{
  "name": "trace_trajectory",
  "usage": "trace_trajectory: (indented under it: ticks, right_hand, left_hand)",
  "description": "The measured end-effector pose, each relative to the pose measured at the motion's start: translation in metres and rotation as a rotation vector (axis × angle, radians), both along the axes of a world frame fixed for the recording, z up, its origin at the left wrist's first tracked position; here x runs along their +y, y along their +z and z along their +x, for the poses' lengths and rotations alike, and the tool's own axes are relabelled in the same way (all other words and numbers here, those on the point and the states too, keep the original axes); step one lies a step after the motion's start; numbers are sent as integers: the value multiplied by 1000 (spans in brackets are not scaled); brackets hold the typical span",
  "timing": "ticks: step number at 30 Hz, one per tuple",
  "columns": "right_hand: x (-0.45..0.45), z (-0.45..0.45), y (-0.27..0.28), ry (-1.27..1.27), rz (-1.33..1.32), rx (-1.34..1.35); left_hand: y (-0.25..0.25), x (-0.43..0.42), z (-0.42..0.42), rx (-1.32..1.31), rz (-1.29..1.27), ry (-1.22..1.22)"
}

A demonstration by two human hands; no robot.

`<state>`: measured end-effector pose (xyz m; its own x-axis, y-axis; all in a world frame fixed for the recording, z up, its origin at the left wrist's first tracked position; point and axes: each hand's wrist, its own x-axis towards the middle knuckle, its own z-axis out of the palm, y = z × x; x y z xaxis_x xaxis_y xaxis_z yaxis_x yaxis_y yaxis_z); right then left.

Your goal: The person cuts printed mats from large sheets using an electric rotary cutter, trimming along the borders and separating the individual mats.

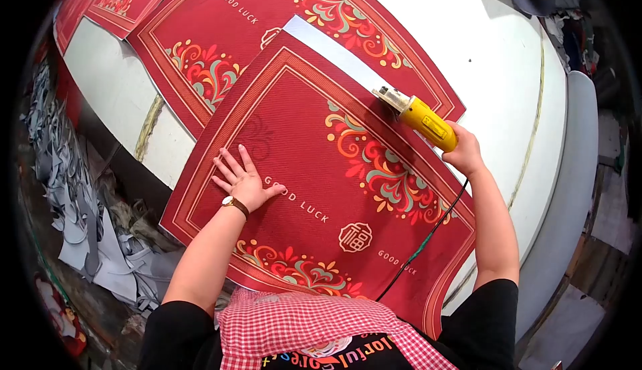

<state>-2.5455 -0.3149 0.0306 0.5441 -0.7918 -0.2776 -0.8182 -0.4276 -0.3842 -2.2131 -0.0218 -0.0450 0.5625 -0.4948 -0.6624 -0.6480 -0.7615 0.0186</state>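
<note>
**Open palm on a red "Good Luck" mat, electric cutter at its far edge**

A red floor mat with floral corners lies printed side up on a white table, in front of the person and overlapping a matching mat beyond. The left hand is open, fingers spread, palm down near the mat's left side, apparently to hold it flat and stop it sliding. The right hand is closed around the rear of a yellow electric cutter. That grip leaves its metal head free at the mat's far edge, beside a pale strip; whether the blade touches the mat, I cannot tell. The power cord trails across the mat towards the person's apron.
</note>
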Motion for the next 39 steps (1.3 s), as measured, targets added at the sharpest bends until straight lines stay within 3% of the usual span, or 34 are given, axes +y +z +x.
trace_trajectory:
  ticks: [11, 38, 39]
  right_hand:
    - [-10, 46, -39, -7, 86, -218]
    - [-29, 244, -73, 49, 16, -247]
    - [-26, 252, -79, -13, 184, -446]
  left_hand:
    - [0, 0, 1, 31, 10, 18]
    - [11, -1, 4, 75, -3, 30]
    - [14, -3, 5, 93, 8, 45]
